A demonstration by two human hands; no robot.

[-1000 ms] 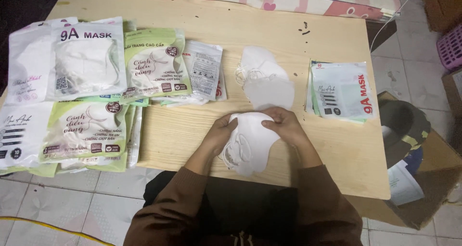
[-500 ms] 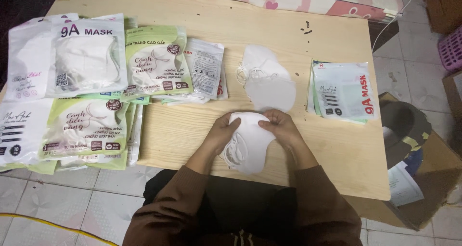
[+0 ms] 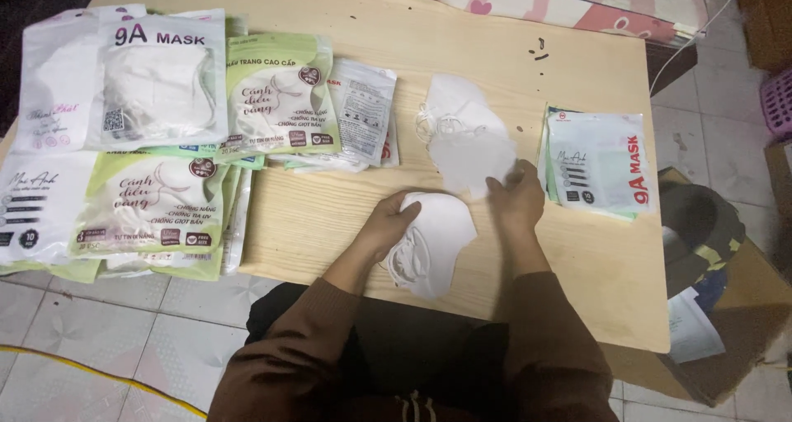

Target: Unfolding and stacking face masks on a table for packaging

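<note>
While the left hand (image 3: 389,222) pins a folded white fabric face mask (image 3: 433,245) flat on the pale wooden table (image 3: 330,224), the right hand (image 3: 517,199), fingers curled, reaches apart onto the loose white mask pile (image 3: 466,133), seemingly picking one.

Light wooden bench (image 3: 330,224) here: mask packets (image 3: 157,141) piled on its left, loose white masks (image 3: 466,133) mid-bench, another packet stack (image 3: 598,162) on the right.
</note>
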